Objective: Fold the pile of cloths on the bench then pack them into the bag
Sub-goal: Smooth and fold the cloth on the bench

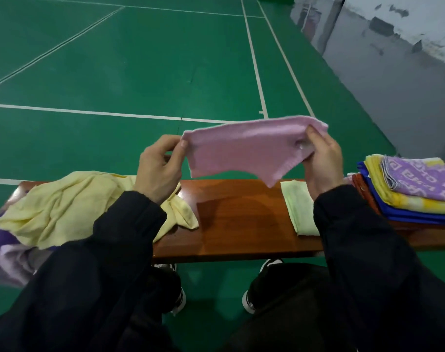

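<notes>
Both hands up holding the pink cloth (244,151) stretched above the bench (241,224): left hand (159,168) pinches one corner, right hand (323,161) grips the other.

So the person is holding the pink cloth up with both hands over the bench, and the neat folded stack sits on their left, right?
Not quite. The folded stack sits on the person's right; the head view shows it at the right end of the bench. On their left lies the crumpled yellow cloth. The rest holds: left hand and right hand both hold the pink cloth up.
</notes>
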